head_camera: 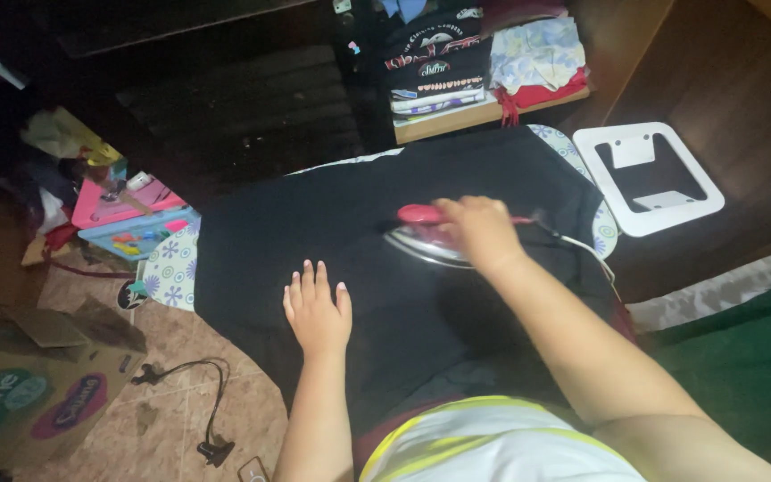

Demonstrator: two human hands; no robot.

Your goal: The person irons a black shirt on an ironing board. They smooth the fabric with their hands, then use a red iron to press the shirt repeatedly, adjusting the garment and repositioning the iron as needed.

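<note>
A black garment (332, 223) lies spread over an ironing board whose flowered cover (169, 268) shows at the left end. My right hand (479, 230) is closed around the pink handle of an iron (421, 236), which rests flat on the cloth right of centre. My left hand (317, 308) presses flat on the garment, fingers together and pointing away, a short way left of and nearer to me than the iron. The iron's white cord (586, 250) trails off to the right.
A stack of folded clothes (484, 58) sits on a wooden shelf behind the board. A white square frame (649, 178) lies on the dark floor at right. Pink and blue plastic toys (127, 219), a cardboard box (29, 393) and a black cable (211, 419) lie at left.
</note>
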